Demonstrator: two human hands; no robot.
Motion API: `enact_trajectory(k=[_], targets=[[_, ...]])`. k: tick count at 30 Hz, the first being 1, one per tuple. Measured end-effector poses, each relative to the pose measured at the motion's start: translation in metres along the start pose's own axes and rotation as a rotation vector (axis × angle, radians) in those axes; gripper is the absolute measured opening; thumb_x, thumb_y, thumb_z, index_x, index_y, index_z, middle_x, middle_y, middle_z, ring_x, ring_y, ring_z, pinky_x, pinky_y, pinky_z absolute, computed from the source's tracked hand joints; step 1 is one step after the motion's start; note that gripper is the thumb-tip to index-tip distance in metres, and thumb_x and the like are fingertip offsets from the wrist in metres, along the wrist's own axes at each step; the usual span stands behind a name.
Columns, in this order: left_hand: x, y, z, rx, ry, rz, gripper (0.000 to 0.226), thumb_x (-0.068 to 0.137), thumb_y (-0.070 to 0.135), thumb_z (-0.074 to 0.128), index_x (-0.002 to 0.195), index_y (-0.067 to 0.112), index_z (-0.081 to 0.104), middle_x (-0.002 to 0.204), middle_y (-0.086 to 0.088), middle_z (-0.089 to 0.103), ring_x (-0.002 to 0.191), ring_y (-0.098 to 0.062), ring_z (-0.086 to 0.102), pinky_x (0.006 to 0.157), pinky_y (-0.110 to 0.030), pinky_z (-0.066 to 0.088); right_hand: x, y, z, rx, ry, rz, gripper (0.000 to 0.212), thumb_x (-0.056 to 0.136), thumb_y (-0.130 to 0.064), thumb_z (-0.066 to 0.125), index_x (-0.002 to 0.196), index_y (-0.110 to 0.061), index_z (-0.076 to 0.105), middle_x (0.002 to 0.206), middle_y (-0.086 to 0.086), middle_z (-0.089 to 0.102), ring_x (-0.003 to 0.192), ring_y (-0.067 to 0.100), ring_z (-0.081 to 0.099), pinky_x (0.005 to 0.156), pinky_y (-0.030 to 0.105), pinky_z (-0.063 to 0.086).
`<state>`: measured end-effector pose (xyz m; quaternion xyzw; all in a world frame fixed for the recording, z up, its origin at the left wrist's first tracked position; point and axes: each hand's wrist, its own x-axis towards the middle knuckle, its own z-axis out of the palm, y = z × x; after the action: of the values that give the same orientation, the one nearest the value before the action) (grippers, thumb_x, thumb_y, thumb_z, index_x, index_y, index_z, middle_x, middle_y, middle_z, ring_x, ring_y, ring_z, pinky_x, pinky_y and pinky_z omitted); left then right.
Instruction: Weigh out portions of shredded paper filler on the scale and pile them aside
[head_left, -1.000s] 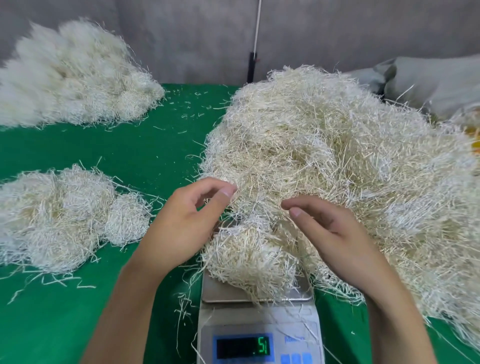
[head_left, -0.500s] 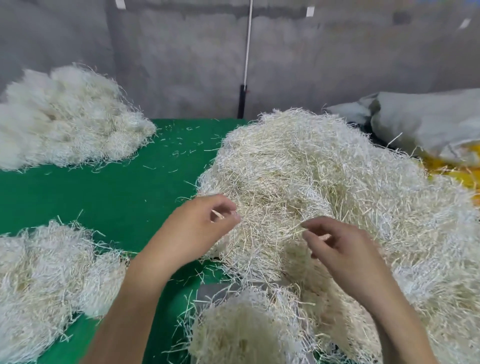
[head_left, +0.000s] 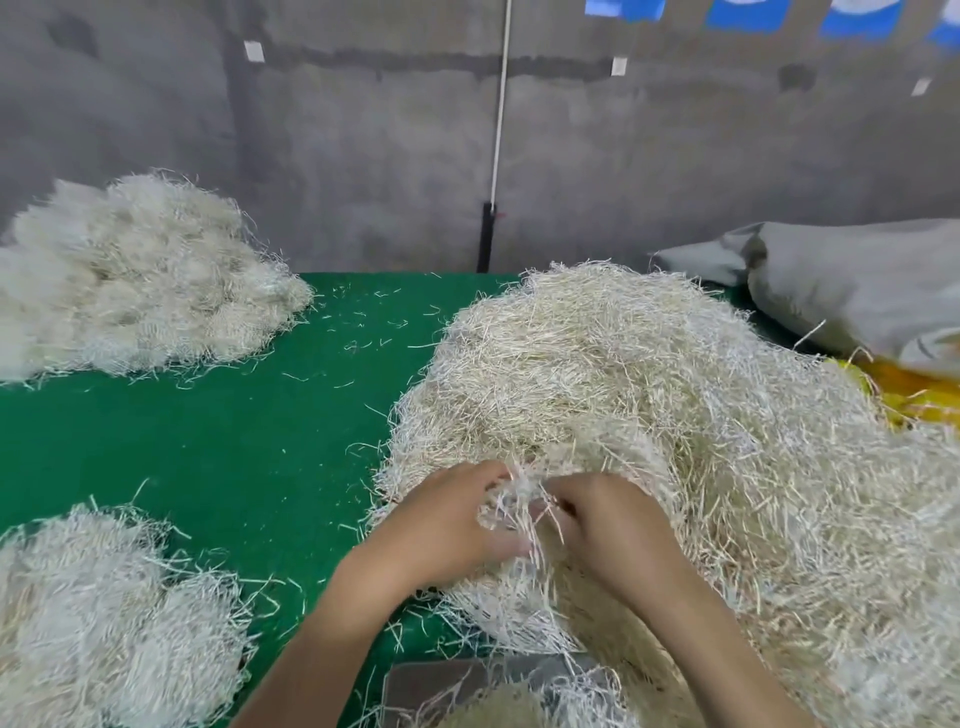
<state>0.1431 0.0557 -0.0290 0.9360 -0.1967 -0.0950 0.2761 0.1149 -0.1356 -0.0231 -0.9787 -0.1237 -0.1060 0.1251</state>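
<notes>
A big heap of cream shredded paper filler (head_left: 675, 415) covers the right half of the green table (head_left: 218, 447). My left hand (head_left: 447, 525) and my right hand (head_left: 608, 530) sit close together at the heap's near left edge. Both grip a small tuft of shreds (head_left: 514, 504) between them. At the bottom edge the scale's metal pan (head_left: 431, 686) shows partly, with a portion of filler (head_left: 519, 701) on it. The scale's display is out of view.
Weighed piles of filler lie at the near left (head_left: 98, 613) and the far left (head_left: 135, 280). A grey sack (head_left: 857, 280) and something yellow (head_left: 914, 389) lie at the right. A grey wall with a pole (head_left: 496, 135) stands behind the table.
The view has tilted up, so the scale has dropped to the bottom edge. My two hands have come together on the heap and taken hold of a tuft of shreds.
</notes>
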Motion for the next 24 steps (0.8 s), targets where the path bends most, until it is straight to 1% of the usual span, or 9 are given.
enact_trajectory(k=[4,6,8,9,11,14,17,22,24], targets=[[-0.002,0.020,-0.014,-0.272,0.192,0.102,0.023,0.086,0.045,0.067,0.107,0.049,0.058,0.093,0.018,0.067,0.070,-0.003,0.067,0.056,-0.023,0.056,0.006,-0.010,-0.022,0.245,0.165,-0.048,0.026,0.096,-0.028,0.060,0.071,-0.033,0.062,0.060,-0.010,0.058,0.053,0.001,0.054,0.048,0.014,0.039],[0.000,0.026,-0.026,-0.373,0.288,0.134,0.016,0.091,0.035,0.065,0.104,0.045,0.064,0.085,0.015,0.068,0.059,-0.006,0.064,0.050,-0.020,0.052,0.011,-0.012,-0.032,0.436,0.245,-0.031,0.021,0.096,-0.033,0.060,0.076,-0.032,0.066,0.067,-0.010,0.064,0.061,0.002,0.058,0.054,0.012,0.039],[0.004,0.030,-0.036,-0.434,0.375,0.143,0.016,0.094,0.030,0.062,0.104,0.040,0.068,0.082,0.021,0.068,0.052,-0.009,0.055,0.047,-0.019,0.044,0.015,-0.013,-0.036,0.547,0.281,0.021,0.012,0.095,-0.037,0.061,0.100,-0.032,0.071,0.102,-0.021,0.068,0.081,-0.010,0.058,0.066,0.002,0.038],[0.007,0.032,-0.040,-0.465,0.414,0.132,0.016,0.096,0.028,0.060,0.105,0.039,0.068,0.082,0.023,0.068,0.052,-0.009,0.052,0.046,-0.019,0.042,0.018,-0.012,-0.036,0.528,0.279,0.052,0.027,0.094,-0.038,0.061,0.119,-0.029,0.066,0.119,-0.027,0.054,0.093,-0.016,0.051,0.072,-0.005,0.034],[0.014,0.036,-0.046,-0.575,0.479,0.079,0.018,0.098,0.028,0.058,0.111,0.035,0.068,0.090,0.021,0.070,0.060,-0.012,0.060,0.049,-0.015,0.044,0.023,-0.008,-0.032,0.471,0.214,0.069,0.054,0.092,-0.045,0.061,0.142,-0.030,0.046,0.126,-0.028,0.037,0.106,-0.018,0.041,0.087,-0.006,0.027],[0.024,0.040,-0.057,-0.784,0.481,-0.051,0.032,0.097,0.032,0.057,0.129,0.030,0.062,0.117,0.011,0.068,0.088,-0.006,0.064,0.065,-0.019,0.049,0.026,-0.005,-0.027,0.408,0.120,0.035,0.073,0.086,-0.057,0.058,0.149,-0.041,0.023,0.140,-0.028,0.031,0.124,-0.010,0.034,0.103,0.018,0.030],[0.027,0.046,-0.062,-0.950,0.360,-0.137,0.050,0.094,0.036,0.060,0.142,0.032,0.047,0.136,0.011,0.054,0.104,-0.005,0.056,0.082,-0.027,0.048,0.027,-0.002,-0.019,0.307,0.162,0.037,0.078,0.087,-0.060,0.056,0.152,-0.038,0.019,0.144,-0.019,0.038,0.124,-0.006,0.033,0.104,0.021,0.032],[0.025,0.049,-0.060,-1.021,0.260,-0.181,0.051,0.095,0.035,0.059,0.143,0.022,0.046,0.142,-0.003,0.051,0.129,-0.026,0.050,0.100,-0.041,0.048,0.024,0.003,-0.012,0.285,0.267,0.084,0.084,0.083,-0.062,0.059,0.152,-0.037,0.019,0.127,-0.020,0.040,0.112,-0.003,0.043,0.095,0.019,0.039],[0.023,0.047,-0.060,-1.028,0.255,-0.191,0.048,0.095,0.035,0.059,0.140,0.022,0.049,0.139,0.008,0.051,0.126,-0.020,0.049,0.107,-0.038,0.039,0.021,0.005,-0.010,0.304,0.265,0.094,0.082,0.081,-0.065,0.051,0.151,-0.037,0.019,0.128,-0.021,0.039,0.113,-0.003,0.042,0.095,0.021,0.038]])
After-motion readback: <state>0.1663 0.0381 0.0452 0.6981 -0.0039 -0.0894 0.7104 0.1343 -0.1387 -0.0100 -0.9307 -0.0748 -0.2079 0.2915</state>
